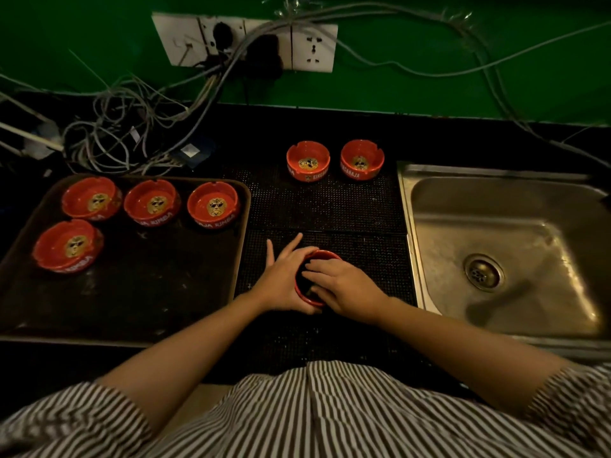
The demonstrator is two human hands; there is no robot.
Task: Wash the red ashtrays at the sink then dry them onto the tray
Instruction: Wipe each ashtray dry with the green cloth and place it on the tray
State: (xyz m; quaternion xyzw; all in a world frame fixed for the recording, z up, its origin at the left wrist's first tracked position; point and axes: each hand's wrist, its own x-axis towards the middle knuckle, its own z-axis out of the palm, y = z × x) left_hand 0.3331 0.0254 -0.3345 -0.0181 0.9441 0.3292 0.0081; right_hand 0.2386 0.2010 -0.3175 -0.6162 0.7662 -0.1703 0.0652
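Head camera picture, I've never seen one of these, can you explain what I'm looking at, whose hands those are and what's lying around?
There is no machine: a person wears a camera on the head, looking down at their own hands. The left hand cups a red ashtray on a black counter mat, while the right hand reaches inside it, probably wiping. Four ashtrays sit on the tray at left, two more ashtrays stand behind, and the steel sink is at right.
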